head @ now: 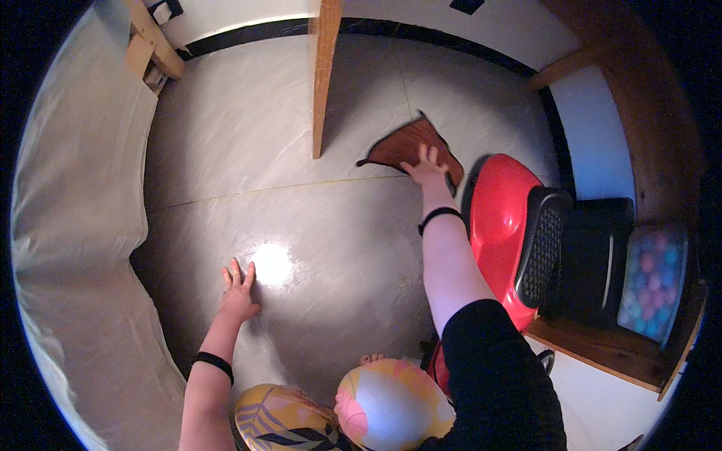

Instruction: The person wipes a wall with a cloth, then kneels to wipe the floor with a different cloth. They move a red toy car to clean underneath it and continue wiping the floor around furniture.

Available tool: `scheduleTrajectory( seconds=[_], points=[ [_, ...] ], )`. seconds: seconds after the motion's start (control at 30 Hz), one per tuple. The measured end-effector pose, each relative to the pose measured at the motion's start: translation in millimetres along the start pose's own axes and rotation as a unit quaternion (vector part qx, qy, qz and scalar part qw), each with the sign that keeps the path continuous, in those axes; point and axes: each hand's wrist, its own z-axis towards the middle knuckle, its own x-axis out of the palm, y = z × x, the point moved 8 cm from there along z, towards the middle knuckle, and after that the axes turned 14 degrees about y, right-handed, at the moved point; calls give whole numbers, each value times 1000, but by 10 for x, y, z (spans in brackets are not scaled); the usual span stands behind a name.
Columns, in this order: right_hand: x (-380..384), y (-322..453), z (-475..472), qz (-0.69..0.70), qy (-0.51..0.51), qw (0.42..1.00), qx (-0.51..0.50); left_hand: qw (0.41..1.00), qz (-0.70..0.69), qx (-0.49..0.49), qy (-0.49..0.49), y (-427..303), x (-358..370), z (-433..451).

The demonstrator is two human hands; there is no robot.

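Note:
My right hand [427, 169] reaches far forward and lies spread over the near edge of a brown cloth [407, 144] with dark edging. The cloth is spread on the grey marble-look tile floor [338, 225], its corners pointing outward. My fingers rest on top of it and I see no grip around it. Off to the left, my left hand [240, 294] is on or just above the bare floor, fingers apart, near a bright light reflection. Each forearm wears a dark band. My knees, in patterned fabric [395, 400], are at the bottom of the view.
An upright wooden board or leg [326, 79] stands left of the cloth. On the right sit a red plastic ride-on toy [502, 208], a black box [589, 265] and a clear bin of coloured balls [651, 282]. Pale hanging fabric [84, 225] lines the left side.

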Motion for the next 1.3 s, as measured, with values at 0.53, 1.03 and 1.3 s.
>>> scheduleTrajectory(
  seconds=[0.53,1.03,1.3],
  points=[
    [1843,428,-1672,153,144,972,103,1000,-4,11,8,23,55,149],
    [722,767,-3320,79,144,921,-353,999,-23,-5,29,-89,42,460],
    [-133,-1507,-4370,154,-39,962,-220,954,122,274,-2,-1363,65,227]
  ],
)
